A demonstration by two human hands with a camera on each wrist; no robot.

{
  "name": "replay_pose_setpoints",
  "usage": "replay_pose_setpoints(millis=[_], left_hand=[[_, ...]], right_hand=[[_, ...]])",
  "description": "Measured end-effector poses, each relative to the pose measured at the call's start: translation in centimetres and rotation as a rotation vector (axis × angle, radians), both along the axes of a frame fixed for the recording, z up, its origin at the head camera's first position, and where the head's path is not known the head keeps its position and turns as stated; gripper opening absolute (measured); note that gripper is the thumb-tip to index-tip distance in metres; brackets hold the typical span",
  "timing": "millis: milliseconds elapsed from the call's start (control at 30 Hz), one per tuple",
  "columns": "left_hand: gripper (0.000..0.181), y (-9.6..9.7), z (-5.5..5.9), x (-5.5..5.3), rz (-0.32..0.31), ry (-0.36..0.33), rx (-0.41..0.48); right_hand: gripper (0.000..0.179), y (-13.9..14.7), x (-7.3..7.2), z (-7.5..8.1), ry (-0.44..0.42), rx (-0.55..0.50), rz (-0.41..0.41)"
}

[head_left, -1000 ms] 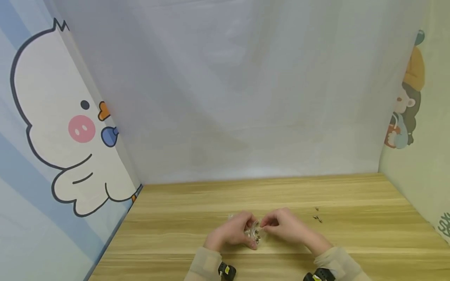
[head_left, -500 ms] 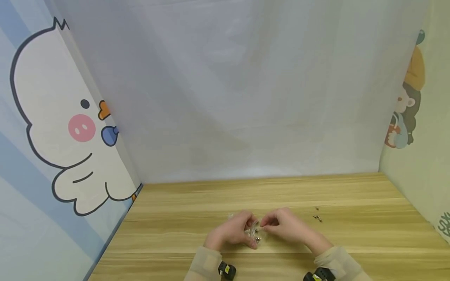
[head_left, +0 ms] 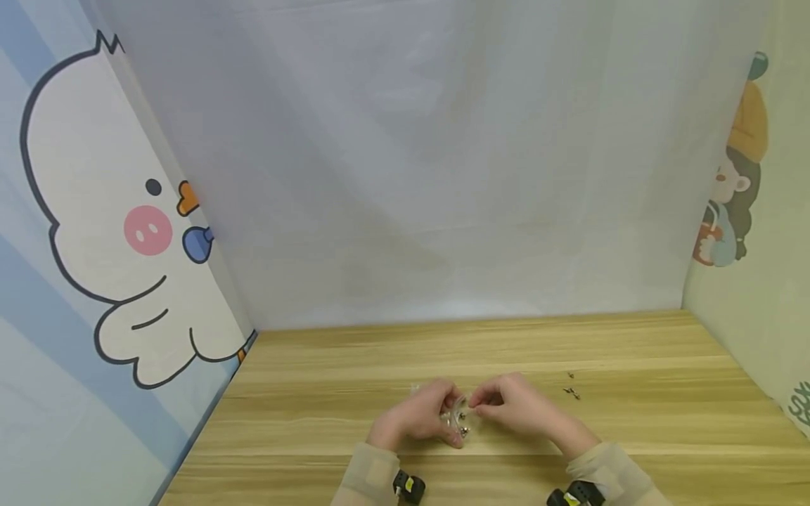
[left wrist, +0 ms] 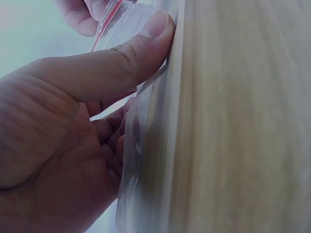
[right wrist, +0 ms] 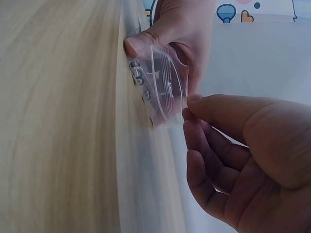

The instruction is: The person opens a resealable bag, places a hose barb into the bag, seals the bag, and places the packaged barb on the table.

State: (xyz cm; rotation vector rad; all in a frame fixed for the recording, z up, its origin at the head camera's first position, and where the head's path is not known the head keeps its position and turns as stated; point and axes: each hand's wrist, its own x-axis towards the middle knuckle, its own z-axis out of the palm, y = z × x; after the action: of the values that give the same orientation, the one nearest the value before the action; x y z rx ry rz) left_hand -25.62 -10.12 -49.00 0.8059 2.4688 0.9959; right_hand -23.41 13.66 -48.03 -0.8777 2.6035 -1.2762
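A clear zip-seal bag [right wrist: 165, 85] with a red line along its seal is held between both hands, low over the wooden table. My left hand [head_left: 420, 414] grips it from the left, thumb along the near side, and in the left wrist view the left thumb [left wrist: 141, 51] presses on the plastic. Thumb and forefinger of my right hand [head_left: 515, 407] pinch the bag's edge at the mouth, its other fingers curled loosely. Several small silvery metal pieces [right wrist: 137, 74], round-headed like screws, show at the bag's table side.
To the right of the hands, several small dark metal pieces [head_left: 571, 392] that look like screws lie loose on the wooden table [head_left: 329, 365]. A pale curtain [head_left: 405, 176] hangs behind the table, with printed cloth panels on both sides.
Both hands stay almost still with the bag between them. Fewer of the small metal pieces show between the hands than one second ago.
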Motion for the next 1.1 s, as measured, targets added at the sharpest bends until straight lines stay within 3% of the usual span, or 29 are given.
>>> replay_pose_setpoints(millis=[400, 1100], left_hand=[[0.059, 0.0, 0.0, 0.0, 0.0, 0.0, 0.009], [0.06, 0.0, -0.1, 0.1, -0.012, 0.021, 0.003]], right_hand=[[0.009, 1.5, -0.2, 0.0, -0.031, 0.007, 0.01], [0.013, 7.2, -0.1, 0.3, -0.007, 0.008, -0.089]])
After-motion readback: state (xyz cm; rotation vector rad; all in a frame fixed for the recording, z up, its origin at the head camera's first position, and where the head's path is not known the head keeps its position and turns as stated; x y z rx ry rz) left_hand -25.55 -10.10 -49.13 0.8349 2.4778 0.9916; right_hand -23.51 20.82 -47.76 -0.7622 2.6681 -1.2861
